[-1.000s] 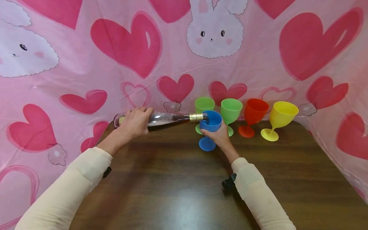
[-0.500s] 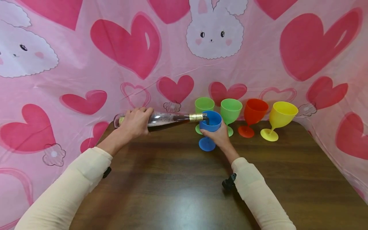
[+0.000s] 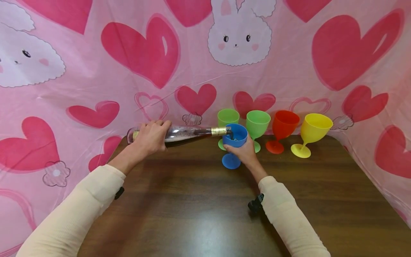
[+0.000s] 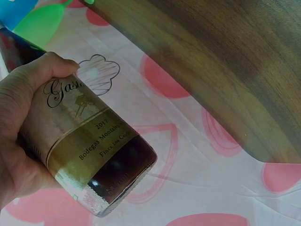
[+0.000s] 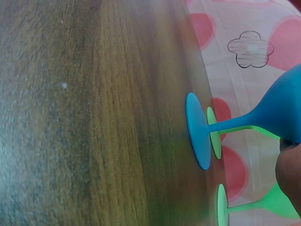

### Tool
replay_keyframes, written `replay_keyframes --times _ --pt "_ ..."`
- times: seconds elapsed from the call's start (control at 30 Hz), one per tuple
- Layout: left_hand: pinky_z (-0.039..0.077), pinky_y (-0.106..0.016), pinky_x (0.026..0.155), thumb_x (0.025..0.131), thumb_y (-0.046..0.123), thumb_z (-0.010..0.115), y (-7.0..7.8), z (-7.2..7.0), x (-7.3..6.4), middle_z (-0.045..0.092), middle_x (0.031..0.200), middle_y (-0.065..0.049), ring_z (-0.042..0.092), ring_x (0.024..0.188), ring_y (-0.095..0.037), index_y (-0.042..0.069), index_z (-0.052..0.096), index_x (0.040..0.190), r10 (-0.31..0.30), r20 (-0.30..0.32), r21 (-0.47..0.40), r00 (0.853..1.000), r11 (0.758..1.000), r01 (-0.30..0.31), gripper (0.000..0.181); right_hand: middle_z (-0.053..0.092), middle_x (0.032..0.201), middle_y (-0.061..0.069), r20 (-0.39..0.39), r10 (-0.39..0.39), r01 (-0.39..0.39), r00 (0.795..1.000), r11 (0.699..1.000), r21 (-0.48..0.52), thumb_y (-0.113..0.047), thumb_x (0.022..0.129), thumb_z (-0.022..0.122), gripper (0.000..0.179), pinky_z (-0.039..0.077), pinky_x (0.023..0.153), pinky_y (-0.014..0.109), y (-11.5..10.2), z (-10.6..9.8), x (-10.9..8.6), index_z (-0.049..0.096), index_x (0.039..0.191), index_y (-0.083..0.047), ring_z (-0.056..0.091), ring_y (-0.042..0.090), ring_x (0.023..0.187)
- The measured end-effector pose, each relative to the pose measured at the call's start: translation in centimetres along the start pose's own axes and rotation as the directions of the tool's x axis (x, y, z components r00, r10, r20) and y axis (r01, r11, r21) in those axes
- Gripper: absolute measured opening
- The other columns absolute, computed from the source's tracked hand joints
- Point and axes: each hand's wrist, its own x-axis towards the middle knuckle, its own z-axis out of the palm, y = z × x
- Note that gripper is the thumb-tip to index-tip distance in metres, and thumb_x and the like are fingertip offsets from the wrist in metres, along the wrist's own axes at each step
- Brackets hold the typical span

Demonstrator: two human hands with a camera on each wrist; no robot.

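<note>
My left hand (image 3: pixel 150 137) grips a wine bottle (image 3: pixel 189 132) around its labelled body and holds it nearly level. The bottle's gold neck points right, its mouth over the rim of a blue goblet (image 3: pixel 236 142). Dark liquid runs from the mouth into the goblet, with small bubbles inside. My right hand (image 3: pixel 246 151) holds the goblet's bowl from the right side. In the left wrist view the bottle's label (image 4: pixel 89 122) and dark contents show. The right wrist view shows the goblet's foot (image 5: pixel 198 132) at the table surface and part of a finger; whether it touches is unclear.
Behind the blue goblet stand two green goblets (image 3: pixel 258 121). A red goblet (image 3: pixel 285 125) and a yellow goblet (image 3: pixel 316 128) stand to their right. The brown wooden table (image 3: pixel 192 200) ends at a pink cloth backdrop (image 3: pixel 192 53) with hearts.
Both hands, the bottle and the goblet stay almost in place. Bubbles now show inside the blue goblet, where liquid keeps running in. The backdrop at the left has shifted slightly.
</note>
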Motion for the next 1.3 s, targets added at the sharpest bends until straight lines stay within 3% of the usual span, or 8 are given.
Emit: replay_keyframes --times 0.3,0.63,0.93,1.2,1.3 --pt "0.047 -0.062 0.081 0.055 0.026 0.09 0.0 0.1 0.1 0.067 0.112 -0.017 0.061 0.106 -0.041 0.011 0.052 0.113 -0.008 0.004 0.003 1.0 1.0 0.008 0.071 0.048 0.14 0.028 0.004 0.014 -0.014 1.0 1.0 -0.005 -0.001 0.073 0.077 0.083 0.04 0.111 0.053 0.0 0.1 0.0 0.034 0.144 0.005 0.047 0.041 0.128" --pt "0.047 -0.062 0.082 0.056 0.025 0.09 0.2 0.0 -0.2 0.067 0.111 -0.016 0.061 0.106 -0.041 0.012 0.053 0.116 -0.015 0.004 -0.001 1.0 1.0 0.015 0.072 0.05 0.14 0.022 -0.009 -0.011 0.011 1.0 1.0 -0.002 -0.007 0.071 0.083 0.087 0.04 0.11 0.053 3.6 0.0 1.3 0.036 0.144 -0.002 0.048 0.037 0.127" --pt "0.047 -0.063 0.082 0.059 0.025 0.089 0.2 -0.2 -0.3 0.067 0.111 -0.017 0.06 0.105 -0.04 0.012 0.053 0.113 -0.018 0.014 -0.008 1.0 1.0 0.019 0.067 0.052 0.136 0.022 -0.022 -0.042 0.041 0.999 0.999 -0.027 -0.009 0.07 0.082 0.085 0.043 0.106 0.055 3.5 0.1 1.2 0.038 0.142 -0.001 0.05 0.037 0.123" --pt "0.047 -0.061 0.081 0.056 0.027 0.091 0.1 0.0 -0.3 0.067 0.11 -0.018 0.061 0.104 -0.041 0.011 0.053 0.116 -0.015 0.009 -0.006 1.0 1.0 0.015 0.073 0.052 0.136 0.022 -0.024 -0.041 0.041 0.999 0.999 -0.024 -0.008 0.07 0.082 0.085 0.043 0.107 0.054 3.5 0.1 1.2 0.038 0.142 0.0 0.051 0.037 0.124" --pt "0.047 -0.061 0.081 0.057 0.027 0.09 0.0 0.0 -0.3 0.067 0.11 -0.018 0.061 0.105 -0.041 0.01 0.053 0.116 -0.013 0.01 -0.004 1.0 1.0 0.013 0.072 0.051 0.137 0.025 -0.009 -0.028 0.028 1.0 1.0 -0.007 -0.006 0.071 0.081 0.084 0.042 0.108 0.054 2.1 0.1 0.7 0.037 0.142 0.003 0.05 0.039 0.125"
